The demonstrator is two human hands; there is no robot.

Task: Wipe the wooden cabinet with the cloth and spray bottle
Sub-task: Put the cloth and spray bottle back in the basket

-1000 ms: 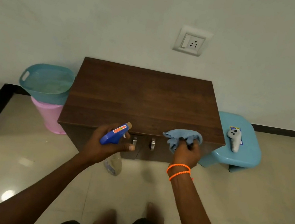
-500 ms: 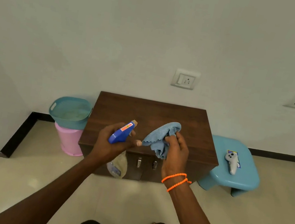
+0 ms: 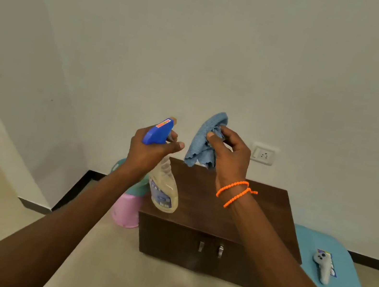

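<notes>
A low dark wooden cabinet (image 3: 202, 196) with two metal handles stands against the white wall, below and beyond my hands. My left hand (image 3: 149, 154) grips a clear spray bottle (image 3: 164, 189) with a blue trigger head, its nozzle pointing right toward the cloth. My right hand (image 3: 230, 157), with orange bands on the wrist, holds a crumpled blue cloth (image 3: 205, 141) up in the air just right of the nozzle. Both hands are raised above the cabinet, apart from its top.
A pink bin (image 3: 127, 210) with a teal basket (image 3: 117, 166) on it stands left of the cabinet, mostly behind my left arm. A light blue stool (image 3: 341, 284) on the right carries a grey controller (image 3: 322, 266). A wall socket (image 3: 263, 154) sits behind my right hand.
Both hands have risen from the cabinet's front edge to well above it. The cloth came up off the cabinet top and closer to the spray nozzle. The view has tilted up and back.
</notes>
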